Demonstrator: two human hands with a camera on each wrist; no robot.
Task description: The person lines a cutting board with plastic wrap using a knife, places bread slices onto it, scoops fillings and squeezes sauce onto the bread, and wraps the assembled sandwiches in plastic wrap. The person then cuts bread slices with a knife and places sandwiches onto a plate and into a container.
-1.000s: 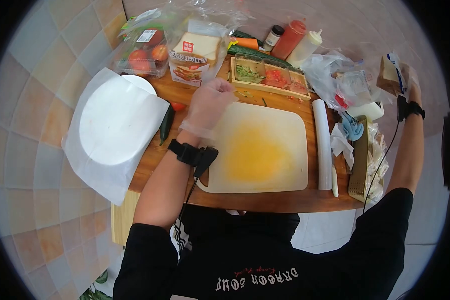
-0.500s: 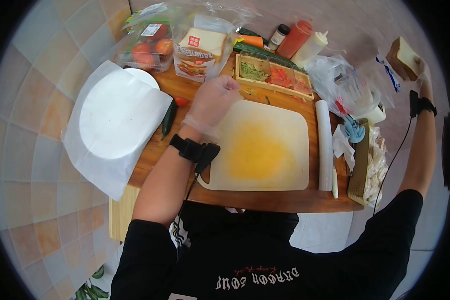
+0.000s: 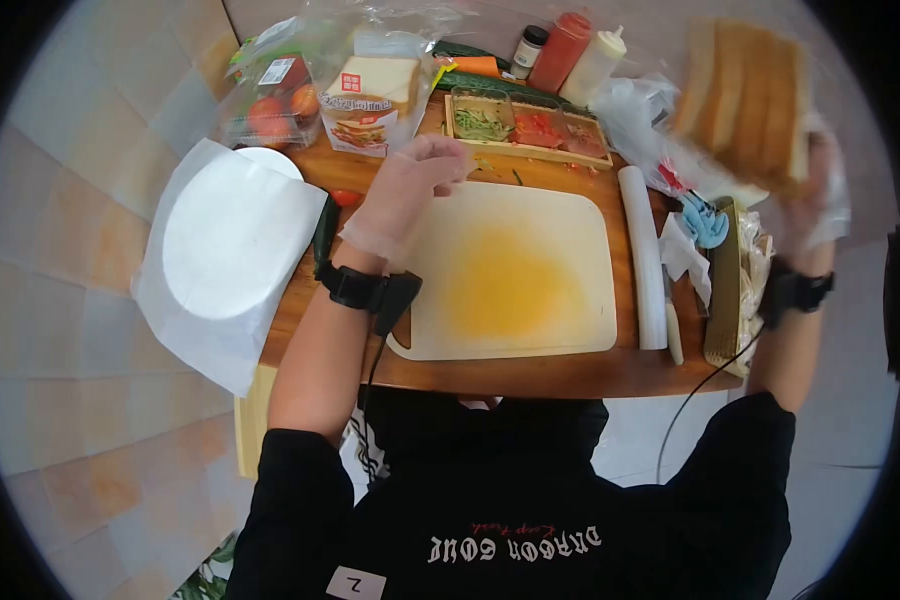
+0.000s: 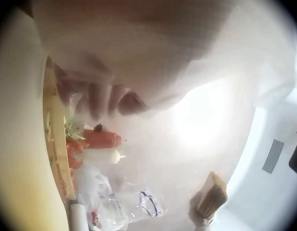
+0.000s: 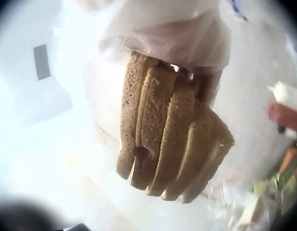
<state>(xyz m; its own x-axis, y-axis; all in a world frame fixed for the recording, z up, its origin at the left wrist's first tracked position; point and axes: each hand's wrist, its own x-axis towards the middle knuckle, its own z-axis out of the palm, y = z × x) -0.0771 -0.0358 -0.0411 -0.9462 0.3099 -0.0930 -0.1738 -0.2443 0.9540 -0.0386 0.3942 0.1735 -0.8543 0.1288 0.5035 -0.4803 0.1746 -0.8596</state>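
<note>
My gloved right hand (image 3: 813, 195) grips a stack of several bread slices (image 3: 745, 100), raised at the right above the plastic bags; the right wrist view shows the slices (image 5: 163, 130) side by side, crusts facing the camera. My gloved left hand (image 3: 410, 185) hovers by the upper left corner of the cutting board (image 3: 590, 290), fingers loosely bent around nothing. The board has a yellow stain. Behind the left hand stands a bag of sliced bread (image 3: 370, 105).
A white plate (image 3: 220, 240) under paper lies left, near a cucumber (image 3: 325, 232). Behind the board are a tray of cut vegetables (image 3: 540, 130), a red bottle (image 3: 560, 52) and a white bottle (image 3: 594, 68). A film roll (image 3: 643, 260) and a basket (image 3: 722, 335) stand right.
My right hand has brought the bread slices inward from the far right, turning them so several show. The left hand has shifted slightly left, its fingers a little more spread.
</note>
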